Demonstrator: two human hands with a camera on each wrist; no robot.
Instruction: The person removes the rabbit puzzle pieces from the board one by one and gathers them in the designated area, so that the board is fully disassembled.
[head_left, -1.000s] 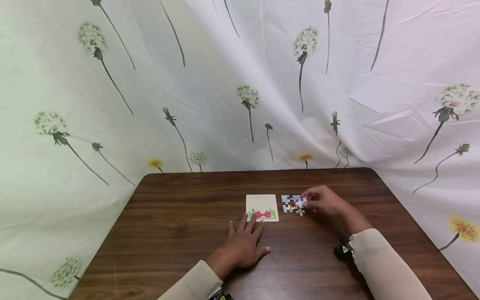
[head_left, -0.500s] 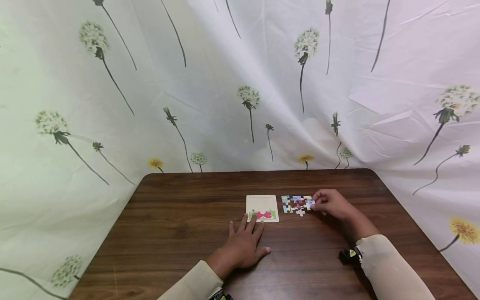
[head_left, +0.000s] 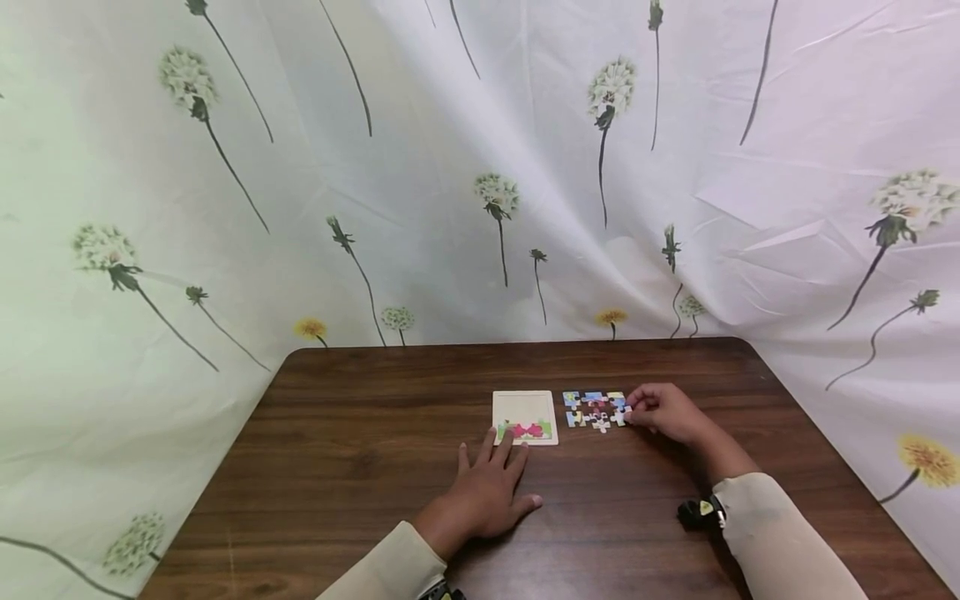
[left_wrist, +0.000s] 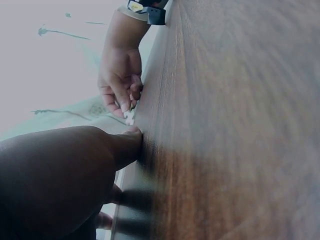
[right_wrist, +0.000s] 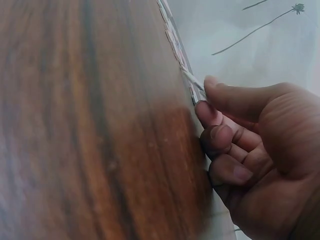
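The right hand's grip pinches a pale, thin jigsaw piece by its right edge, right of the square cream board; the left hand, fingers spread, touches the board.

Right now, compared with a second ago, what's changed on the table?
The right hand moved right, away from the puzzle board, and slightly nearer the person, uncovering more of the loose pieces. It pinches one puzzle piece at the group's right end. The left hand and the board stayed put.
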